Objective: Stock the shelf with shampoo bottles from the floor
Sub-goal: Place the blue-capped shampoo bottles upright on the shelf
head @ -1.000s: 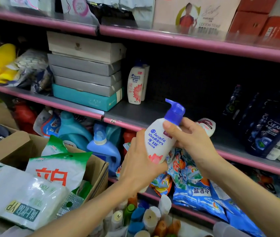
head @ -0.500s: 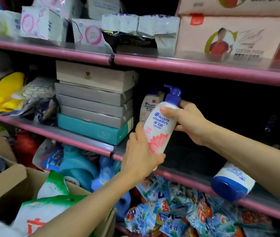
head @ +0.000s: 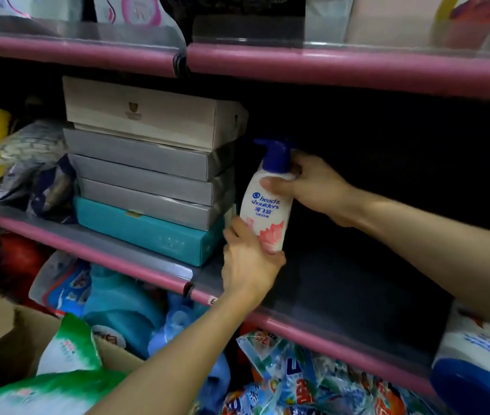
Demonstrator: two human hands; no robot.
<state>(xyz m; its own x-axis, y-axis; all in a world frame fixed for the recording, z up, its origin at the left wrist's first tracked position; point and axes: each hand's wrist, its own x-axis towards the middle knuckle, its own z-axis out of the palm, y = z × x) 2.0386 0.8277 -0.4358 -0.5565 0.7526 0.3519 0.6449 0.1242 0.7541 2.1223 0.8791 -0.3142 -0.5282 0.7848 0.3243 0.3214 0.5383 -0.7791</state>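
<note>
Now the left hand (head: 249, 259) grips the base of the shampoo bottle (head: 267, 211) and the right hand (head: 312, 184) grips its neck, just beside the stacked boxes (head: 148, 169); lower it upright onto the shelf (head: 342, 289), label forward; release only once it stands.

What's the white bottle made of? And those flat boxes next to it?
The shampoo bottle looks like smooth, slightly glossy white plastic, with a blue plastic pump. The stacked boxes look like matte cardboard: flat faces and sharp folded edges. The top one may be wood.

Left hand (head: 248, 259) and right hand (head: 312, 182) gripping
</note>
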